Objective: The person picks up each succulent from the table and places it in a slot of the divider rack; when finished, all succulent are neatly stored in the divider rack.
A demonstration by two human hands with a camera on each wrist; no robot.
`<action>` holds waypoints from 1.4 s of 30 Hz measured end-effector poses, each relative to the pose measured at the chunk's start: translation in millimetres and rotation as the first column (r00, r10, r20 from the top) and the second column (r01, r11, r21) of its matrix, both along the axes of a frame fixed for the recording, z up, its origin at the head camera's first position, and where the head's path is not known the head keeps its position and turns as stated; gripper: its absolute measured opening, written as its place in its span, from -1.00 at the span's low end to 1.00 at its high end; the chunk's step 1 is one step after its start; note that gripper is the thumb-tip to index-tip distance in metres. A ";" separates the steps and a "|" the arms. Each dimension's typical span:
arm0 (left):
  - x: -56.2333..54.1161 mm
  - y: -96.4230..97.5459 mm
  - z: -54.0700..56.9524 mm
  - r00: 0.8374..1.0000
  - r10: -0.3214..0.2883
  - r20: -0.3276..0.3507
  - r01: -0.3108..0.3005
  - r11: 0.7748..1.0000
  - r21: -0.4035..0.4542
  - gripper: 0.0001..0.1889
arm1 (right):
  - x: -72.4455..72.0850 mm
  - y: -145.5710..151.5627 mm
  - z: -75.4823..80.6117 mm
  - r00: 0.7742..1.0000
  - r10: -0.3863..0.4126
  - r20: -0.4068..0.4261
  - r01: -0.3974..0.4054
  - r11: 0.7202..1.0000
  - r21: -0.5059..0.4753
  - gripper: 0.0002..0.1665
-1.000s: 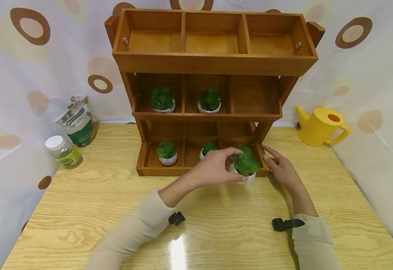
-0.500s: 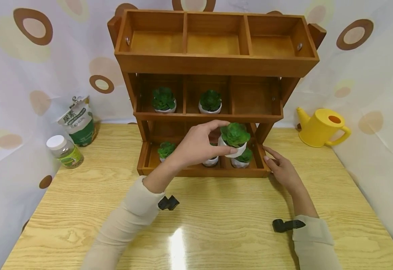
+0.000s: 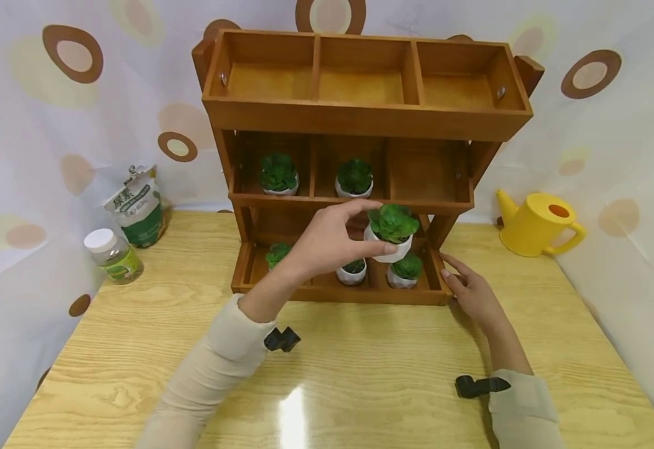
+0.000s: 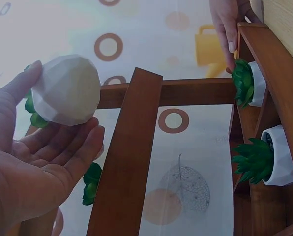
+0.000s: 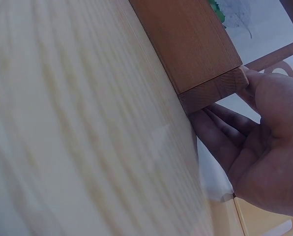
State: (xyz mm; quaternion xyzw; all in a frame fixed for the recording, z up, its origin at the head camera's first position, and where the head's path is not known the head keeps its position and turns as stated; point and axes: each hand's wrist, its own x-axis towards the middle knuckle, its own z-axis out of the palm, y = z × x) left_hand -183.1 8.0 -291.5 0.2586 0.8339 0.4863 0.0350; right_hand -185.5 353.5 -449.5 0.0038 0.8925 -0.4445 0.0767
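Observation:
My left hand (image 3: pixel 332 240) holds a potted succulent (image 3: pixel 392 231) between thumb and fingers, raised in front of the wooden shelf (image 3: pixel 368 118). Its faceted white pot (image 4: pixel 70 91) shows from below in the left wrist view, green leaves behind the thumb. My right hand (image 3: pixel 475 296) grips the shelf's lower right corner, thumb at the upper edge and fingers along the outer side (image 5: pixel 225 130). Potted succulents stand in the bottom tier: left (image 3: pixel 277 254), partly behind my left hand, middle (image 3: pixel 352 271) and right (image 3: pixel 404 271). The middle tier has one at left (image 3: pixel 278 173) and one at centre (image 3: pixel 355 178).
A yellow watering can (image 3: pixel 537 224) stands right of the shelf. Left of it are a lidded jar (image 3: pixel 115 257) and a clipped green-and-white pouch (image 3: pixel 138 209). The shelf stands on a wood-grain table (image 3: pixel 371 368) before a patterned curtain (image 3: pixel 130 118).
My left hand has lifted the potted succulent up and slightly left, uncovering the one in the bottom right compartment. My right hand stays at the corner; the head view has tilted a little upward.

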 end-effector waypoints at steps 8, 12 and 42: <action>-3.5 -0.4 8.8 1.000 0.019 -0.015 -0.019 1.000 0.021 -0.23 | 1.5 -0.9 0.7 1.000 -0.008 0.004 0.008 1.000 0.002 -0.24; -7.8 -0.6 12.5 0.999 0.028 -0.030 -0.027 0.999 0.020 -0.24 | 1.9 -0.2 0.6 1.000 -0.007 0.004 0.007 1.000 -0.001 -0.25; -58.9 52.5 44.9 0.994 0.052 -0.099 -0.059 0.996 -0.063 -0.22 | 0.8 0.0 -0.5 1.000 -0.006 -0.013 0.007 1.000 0.020 -0.26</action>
